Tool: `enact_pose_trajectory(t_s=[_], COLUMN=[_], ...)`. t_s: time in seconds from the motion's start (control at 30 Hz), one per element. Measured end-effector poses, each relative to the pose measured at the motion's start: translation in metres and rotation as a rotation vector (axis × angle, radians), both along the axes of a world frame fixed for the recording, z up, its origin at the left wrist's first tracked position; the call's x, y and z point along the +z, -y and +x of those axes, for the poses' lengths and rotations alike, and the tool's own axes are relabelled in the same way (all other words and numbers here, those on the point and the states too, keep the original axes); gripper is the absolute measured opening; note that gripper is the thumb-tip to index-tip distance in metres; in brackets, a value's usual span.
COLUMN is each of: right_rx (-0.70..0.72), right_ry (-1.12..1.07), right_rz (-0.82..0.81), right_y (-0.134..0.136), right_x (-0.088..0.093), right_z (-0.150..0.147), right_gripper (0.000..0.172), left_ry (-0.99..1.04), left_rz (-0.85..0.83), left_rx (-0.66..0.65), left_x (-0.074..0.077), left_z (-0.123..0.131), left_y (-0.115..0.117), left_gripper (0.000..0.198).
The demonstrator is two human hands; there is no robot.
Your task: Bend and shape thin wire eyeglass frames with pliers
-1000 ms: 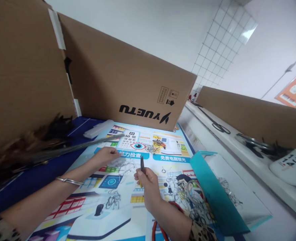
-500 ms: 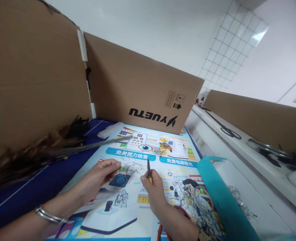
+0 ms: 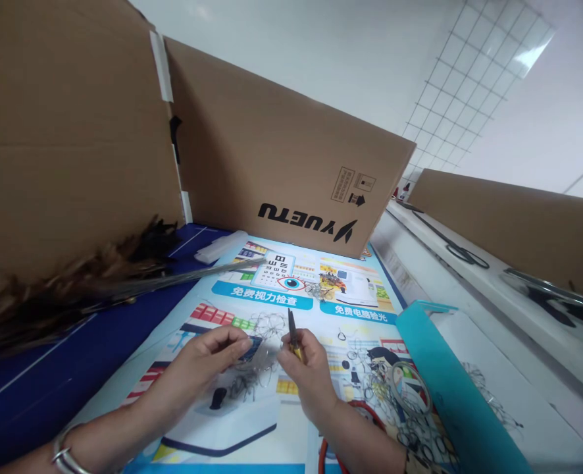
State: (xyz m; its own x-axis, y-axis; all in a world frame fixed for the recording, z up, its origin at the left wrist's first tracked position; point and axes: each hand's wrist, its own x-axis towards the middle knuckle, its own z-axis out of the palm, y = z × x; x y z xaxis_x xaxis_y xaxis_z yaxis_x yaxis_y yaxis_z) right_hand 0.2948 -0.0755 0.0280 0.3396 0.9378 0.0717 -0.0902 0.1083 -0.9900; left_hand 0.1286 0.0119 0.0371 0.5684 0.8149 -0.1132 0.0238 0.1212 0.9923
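The left hand (image 3: 217,352) has its thumb and forefinger pinched together on a loose tangle of thin, silvery wire (image 3: 269,326), whose loops spread between the two hands, above the table; motion blur hides the finer strands. The right hand (image 3: 307,368) is closed around a slim tool with a dark pointed tip and a yellow handle (image 3: 296,343), its tip upward, just beside the tangle.

Below the left hand's fingertips, a small cluster of dark, curly wire loops (image 3: 245,390) lies on a glossy printed poster with Chinese lettering and an eye chart (image 3: 242,428). Near the right forearm are a red curved handle or cord (image 3: 368,409), only partly visible, and a wide heap of tangled wire loops (image 3: 410,428) with a pale round ring (image 3: 394,387) on it. Right of the heap stands an open teal box with a white interior (image 3: 449,368), holding more wire pieces (image 3: 491,401).

Beyond the left hand, a bundle of long, thin grey strands (image 3: 217,268) reaches onto the poster from a brown-and-black feathery pile (image 3: 79,283) on the dark blue table (image 3: 69,375). Brown cardboard panels (image 3: 272,145) stand behind; black-handled scissors (image 3: 462,253) lie on a white ledge (image 3: 493,280) at the far right.
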Motion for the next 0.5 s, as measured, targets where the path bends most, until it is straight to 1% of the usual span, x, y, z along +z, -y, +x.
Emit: enact_pose_trajectory(t_s=[0.13,0.2,0.3,0.4,0.5], right_rx=[0.016,0.003,-0.020,0.010,0.087], right_ry=[0.027,0.057,0.069,-0.018,-0.193], right_rz=[-0.034,-0.040,-0.059,-0.062,-0.078], right_y=[-0.0003,-0.0005,0.0003,0.0036,0.0080], right_x=[0.0020,0.0009,-0.0021,-0.0026,0.0017], right_z=[-0.0038,-0.0041,-0.0036,-0.0047,-0.0085], right_gripper=[0.019,0.014,0.013,0.013,0.014], left_ry=[0.026,0.052,0.101,0.180,0.243], left_rz=[-0.024,-0.068,-0.156,-0.255,-0.320], left_rx=[-0.016,-0.026,-0.059,-0.114,-0.155], left_x=[0.0040,0.0033,0.0012,-0.0001,-0.0022], left_z=[-0.0010,-0.0025,-0.0051,-0.0075,-0.0094], left_y=[0.0048,0.0058,0.0063,0.0061,0.0041], left_gripper=[0.028,0.029,0.028,0.026,0.025])
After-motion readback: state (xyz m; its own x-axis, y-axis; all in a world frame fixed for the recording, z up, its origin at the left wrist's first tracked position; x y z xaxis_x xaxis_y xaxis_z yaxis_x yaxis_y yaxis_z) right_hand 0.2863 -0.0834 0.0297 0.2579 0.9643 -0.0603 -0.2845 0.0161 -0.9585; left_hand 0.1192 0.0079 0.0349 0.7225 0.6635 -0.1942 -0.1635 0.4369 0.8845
